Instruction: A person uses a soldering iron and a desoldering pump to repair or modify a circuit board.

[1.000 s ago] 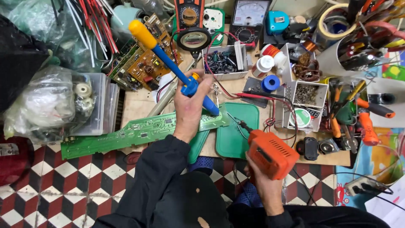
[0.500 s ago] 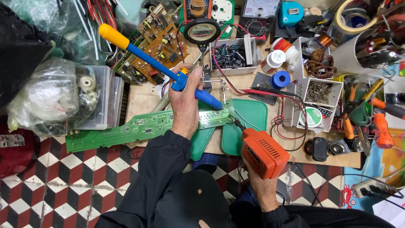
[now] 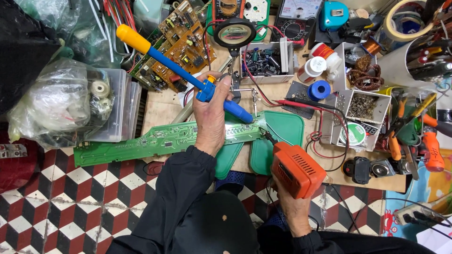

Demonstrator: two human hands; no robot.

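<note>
At the far left of the scene, a clear plastic bag (image 3: 52, 106) of small parts is lodged against a stack of clear boxes (image 3: 123, 106), partly off the table (image 3: 162, 106) edge above the checkered floor (image 3: 56, 188). A long green circuit board (image 3: 155, 139) is laid across the near table edge, its left end overhanging the floor, so that its right end is presented to both tools.

The left hand (image 3: 211, 115) is clenched around a blue desoldering pump (image 3: 188, 75); the fingers are wrapped about the barrel, with the thumb near the yellow release button. The pump is held tilted, its yellow plunger knob up and to the far left and its nozzle down at the right end of the board, apparently so that the nozzle meets the same joint as the iron.

To the right, the right hand (image 3: 294, 211) is closed on an orange soldering gun (image 3: 297, 169), whose tip is directed toward the nozzle, just beside it. A green mat (image 3: 282, 129) lies under this working point.

The contact point itself is too small to be resolved, and whether tip and nozzle touch cannot be told. The fingers of the right hand are largely hidden behind the gun body. The contents of the white parts bins (image 3: 358, 106) are indistinct. Red-handled pliers (image 3: 431, 150) and the far meters (image 3: 296, 16) are cut off or crowded by clutter.
</note>
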